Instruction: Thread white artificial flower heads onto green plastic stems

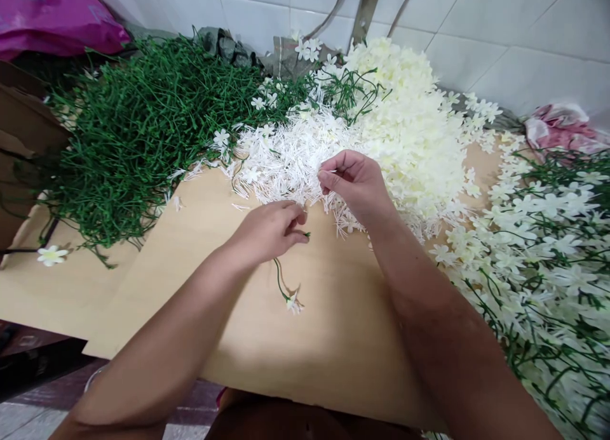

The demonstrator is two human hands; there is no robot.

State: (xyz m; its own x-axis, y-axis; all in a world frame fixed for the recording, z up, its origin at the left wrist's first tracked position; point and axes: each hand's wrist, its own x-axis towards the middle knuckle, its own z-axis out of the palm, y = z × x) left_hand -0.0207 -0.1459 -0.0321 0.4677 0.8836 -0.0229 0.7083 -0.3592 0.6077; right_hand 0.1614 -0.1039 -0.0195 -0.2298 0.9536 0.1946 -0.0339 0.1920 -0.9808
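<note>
My left hand (281,229) is closed in a pinch on a green artificial flower stem (278,272). One tip of the stem pokes out by the thumb, and the other end hangs below the hand with a small white flower on it. Above and to the right, my right hand (355,183) pinches thumb against fingers at the edge of the pile of white stamen pieces (286,151). Something thin and pale seems to be between its fingertips, too small to be sure of. Behind the right hand rises a heap of cream petals (410,116).
A large mound of green stems (152,116) covers the back left of the wooden board (190,287). Assembled white flowers (548,256) spread along the right side. A cardboard box (28,122), a purple bag (52,21) and a single flower (52,256) are on the left. A tiled wall stands behind.
</note>
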